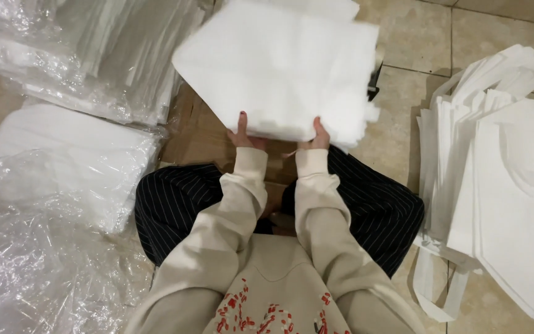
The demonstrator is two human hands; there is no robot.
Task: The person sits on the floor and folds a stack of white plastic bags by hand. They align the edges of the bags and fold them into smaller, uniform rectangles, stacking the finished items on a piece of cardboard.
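Hands at the near edge of the stack: you've got your left hand and your right hand both clamped on a thick stack of white fabric sheets, thumbs on top, fingers tucked out of sight underneath. The stack sits out in front of your knees, tilted a little, over a flattened cardboard sheet on the tiled floor. You're cross-legged, dark pinstriped trousers spread either side, cream sleeves reaching forward.

Off to your right, a pile of white fabric tote bags lies on the tiles, handles looping out at the top and trailing at the bottom, well apart from the stack in your grip. To your left, a wrapped bundle of white material in clear plastic rests just beside your knee, with crumpled clear plastic wrap below it. Up at the top left, more white sheets in plastic lean close to the stack's far corner; whether they touch it, you cannot tell from here.
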